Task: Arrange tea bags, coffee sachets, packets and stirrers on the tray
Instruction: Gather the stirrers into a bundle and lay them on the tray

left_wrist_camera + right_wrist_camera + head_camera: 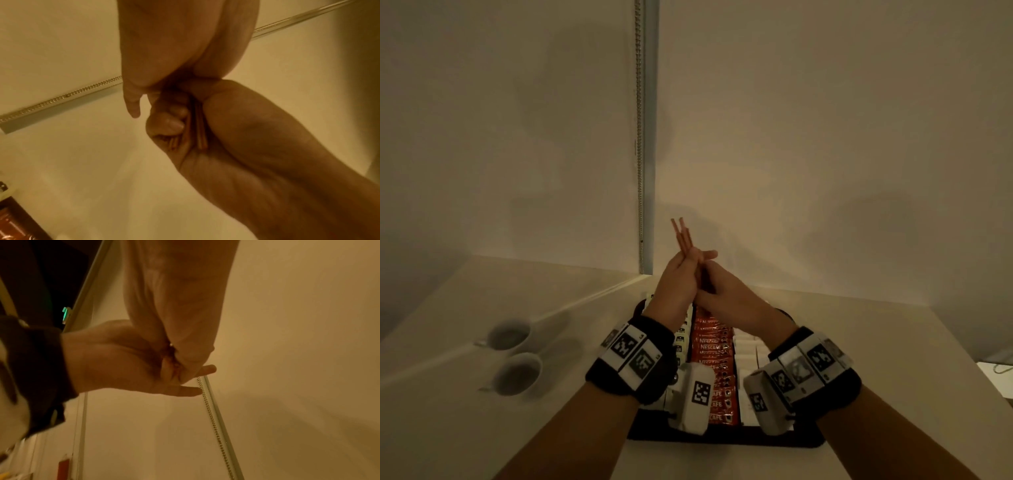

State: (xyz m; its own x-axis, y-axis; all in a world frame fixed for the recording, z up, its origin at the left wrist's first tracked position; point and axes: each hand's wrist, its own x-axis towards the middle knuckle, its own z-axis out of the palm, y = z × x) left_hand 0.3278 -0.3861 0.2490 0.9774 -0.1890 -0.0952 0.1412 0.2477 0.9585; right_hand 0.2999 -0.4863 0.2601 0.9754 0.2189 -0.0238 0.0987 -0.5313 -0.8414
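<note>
The left hand (pixel 677 278) and right hand (pixel 726 291) meet above the far end of the tray, pressed together around a small bundle of reddish-brown stirrers (pixel 682 234). In the left wrist view the right hand's fingers (pixel 174 120) curl round the lower part of the bundle, grasping it. The left hand lies against the bundle with fairly straight fingers, the stirrer tips sticking up past them; whether it truly grips cannot be told. Both wrists wear dark bands with black-and-white markers.

Below the hands sits the black tray (pixel 722 440) on the pale surface (pixel 482 428). A row of red Nescafe sachets (pixel 711 346) runs down its middle, with white tea bags (pixel 681 334) on the left and white packets (pixel 748 356) on the right. Two white cups (pixel 512 356) stand on the surface, well left of the tray.
</note>
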